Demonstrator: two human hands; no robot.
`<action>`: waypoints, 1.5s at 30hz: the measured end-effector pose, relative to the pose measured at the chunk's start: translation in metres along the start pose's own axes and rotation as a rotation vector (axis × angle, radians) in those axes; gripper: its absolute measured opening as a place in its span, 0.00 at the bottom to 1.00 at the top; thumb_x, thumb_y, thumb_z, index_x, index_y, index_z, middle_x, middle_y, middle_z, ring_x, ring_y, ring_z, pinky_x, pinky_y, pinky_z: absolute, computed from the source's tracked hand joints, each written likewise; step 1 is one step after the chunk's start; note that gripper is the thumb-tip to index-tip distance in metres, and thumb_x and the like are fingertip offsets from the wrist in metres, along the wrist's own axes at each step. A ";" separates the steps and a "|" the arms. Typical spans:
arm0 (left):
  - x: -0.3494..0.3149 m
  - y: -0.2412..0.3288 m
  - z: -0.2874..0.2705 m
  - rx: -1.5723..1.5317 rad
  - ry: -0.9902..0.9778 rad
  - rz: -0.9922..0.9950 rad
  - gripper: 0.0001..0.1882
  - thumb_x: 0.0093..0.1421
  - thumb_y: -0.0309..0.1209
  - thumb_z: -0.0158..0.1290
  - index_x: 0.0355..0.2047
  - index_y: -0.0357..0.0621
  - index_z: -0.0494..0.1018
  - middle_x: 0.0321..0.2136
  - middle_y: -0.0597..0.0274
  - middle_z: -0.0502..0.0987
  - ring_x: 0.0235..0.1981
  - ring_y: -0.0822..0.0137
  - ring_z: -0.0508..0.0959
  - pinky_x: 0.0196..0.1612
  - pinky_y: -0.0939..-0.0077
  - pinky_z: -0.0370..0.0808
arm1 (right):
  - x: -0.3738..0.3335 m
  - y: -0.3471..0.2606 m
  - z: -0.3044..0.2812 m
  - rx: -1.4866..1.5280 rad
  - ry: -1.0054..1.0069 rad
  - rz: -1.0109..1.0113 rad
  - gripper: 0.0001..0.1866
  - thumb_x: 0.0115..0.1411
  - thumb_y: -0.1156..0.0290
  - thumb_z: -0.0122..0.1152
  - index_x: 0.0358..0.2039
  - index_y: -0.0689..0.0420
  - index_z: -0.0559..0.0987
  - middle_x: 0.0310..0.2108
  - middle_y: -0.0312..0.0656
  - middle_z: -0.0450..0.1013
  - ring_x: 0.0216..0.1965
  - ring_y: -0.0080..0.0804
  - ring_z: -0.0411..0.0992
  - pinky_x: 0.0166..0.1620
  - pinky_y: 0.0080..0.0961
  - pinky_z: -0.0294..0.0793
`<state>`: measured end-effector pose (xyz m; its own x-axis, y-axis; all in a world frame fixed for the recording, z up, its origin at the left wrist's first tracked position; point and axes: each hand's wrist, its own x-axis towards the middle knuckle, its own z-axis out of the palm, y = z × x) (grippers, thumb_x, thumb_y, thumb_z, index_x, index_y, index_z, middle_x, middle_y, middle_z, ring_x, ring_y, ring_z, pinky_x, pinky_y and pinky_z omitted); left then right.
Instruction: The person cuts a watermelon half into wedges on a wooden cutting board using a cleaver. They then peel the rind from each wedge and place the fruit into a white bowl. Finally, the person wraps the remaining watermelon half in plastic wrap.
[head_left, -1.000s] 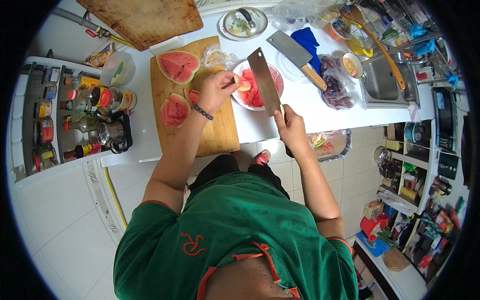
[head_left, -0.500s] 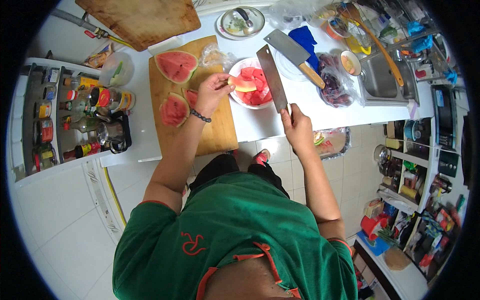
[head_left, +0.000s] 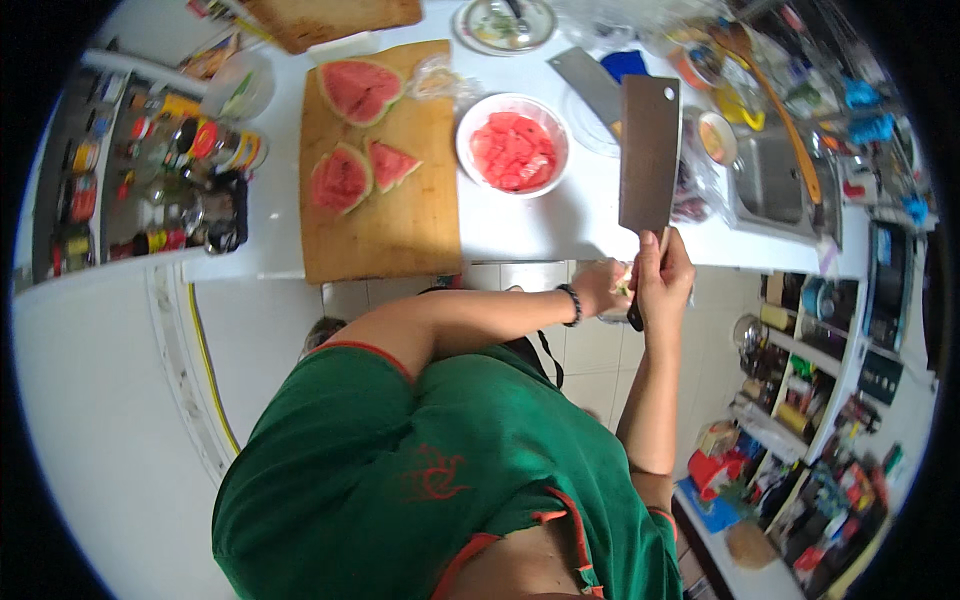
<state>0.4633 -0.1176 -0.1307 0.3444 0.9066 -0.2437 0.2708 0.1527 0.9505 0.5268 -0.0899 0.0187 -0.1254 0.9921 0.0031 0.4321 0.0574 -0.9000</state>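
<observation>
My right hand (head_left: 665, 278) grips the handle of a wide cleaver (head_left: 648, 150), its blade pointing up over the counter. Just left of it, at the counter's front edge, my left hand (head_left: 600, 288) is closed, blurred and partly covered; a pale green bit of watermelon rind (head_left: 624, 281) shows at its fingers. Red watermelon chunks (head_left: 512, 150) fill a white bowl (head_left: 564, 150). On the wooden cutting board (head_left: 385, 238) lie a large watermelon wedge (head_left: 360, 90) and two smaller pieces, a left one (head_left: 340, 180) and a right one (head_left: 391, 163).
A second cleaver (head_left: 588, 85) lies behind the raised blade, near a blue cloth (head_left: 625, 64). At the right is a metal sink (head_left: 770, 180). Jars (head_left: 220, 145) crowd the left shelf. A lidded plate (head_left: 505, 28) and a second board (head_left: 330, 18) are at the back.
My left hand has moved from above the bowl, with its watermelon piece, to the counter's front edge beside my right hand. The cleaver has swung right, away from the bowl.
</observation>
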 end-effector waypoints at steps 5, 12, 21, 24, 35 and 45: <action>-0.037 -0.034 -0.037 0.070 0.284 0.167 0.16 0.53 0.35 0.59 0.38 0.39 0.71 0.34 0.53 0.75 0.34 0.58 0.77 0.35 0.68 0.75 | -0.005 -0.009 0.020 0.077 -0.133 0.069 0.15 0.65 0.63 0.53 0.24 0.58 0.67 0.14 0.29 0.60 0.14 0.14 0.57 0.17 0.16 0.57; -0.208 -0.047 -0.207 0.074 0.836 -0.071 0.06 0.58 0.28 0.52 0.35 0.40 0.73 0.28 0.60 0.76 0.29 0.68 0.77 0.33 0.75 0.74 | 0.003 -0.006 0.052 0.061 -0.254 0.056 0.15 0.65 0.62 0.52 0.27 0.60 0.69 0.14 0.31 0.61 0.13 0.16 0.59 0.16 0.18 0.59; -0.187 -0.054 -0.362 0.832 0.799 -0.085 0.08 0.61 0.29 0.45 0.35 0.41 0.73 0.34 0.50 0.76 0.37 0.49 0.75 0.41 0.59 0.71 | 0.009 -0.020 0.085 0.061 -0.291 0.075 0.14 0.66 0.63 0.52 0.27 0.60 0.69 0.13 0.30 0.61 0.13 0.15 0.59 0.16 0.16 0.59; -0.157 -0.049 -0.385 0.831 0.527 -0.528 0.11 0.62 0.33 0.43 0.38 0.46 0.75 0.37 0.51 0.77 0.41 0.49 0.75 0.44 0.56 0.70 | 0.008 -0.025 0.092 0.052 -0.278 0.090 0.15 0.65 0.63 0.52 0.27 0.60 0.69 0.13 0.30 0.61 0.13 0.16 0.59 0.16 0.17 0.59; -0.153 -0.076 -0.394 0.548 0.400 -0.330 0.16 0.53 0.24 0.55 0.44 0.48 0.76 0.40 0.56 0.79 0.40 0.63 0.77 0.44 0.71 0.74 | -0.004 -0.021 0.101 0.034 -0.251 0.161 0.16 0.66 0.60 0.51 0.29 0.61 0.70 0.14 0.31 0.62 0.13 0.16 0.59 0.16 0.17 0.58; -0.151 -0.085 -0.407 0.240 0.180 -0.181 0.13 0.51 0.20 0.59 0.38 0.36 0.74 0.31 0.66 0.76 0.36 0.74 0.74 0.40 0.77 0.73 | -0.001 -0.022 0.109 0.011 -0.228 0.161 0.14 0.66 0.62 0.51 0.30 0.60 0.70 0.13 0.30 0.60 0.12 0.15 0.57 0.15 0.16 0.57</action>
<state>0.0228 -0.1074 -0.0959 0.1133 0.9315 -0.3457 0.5240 0.2396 0.8173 0.4202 -0.1039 -0.0086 -0.2542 0.9375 -0.2375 0.4535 -0.1013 -0.8855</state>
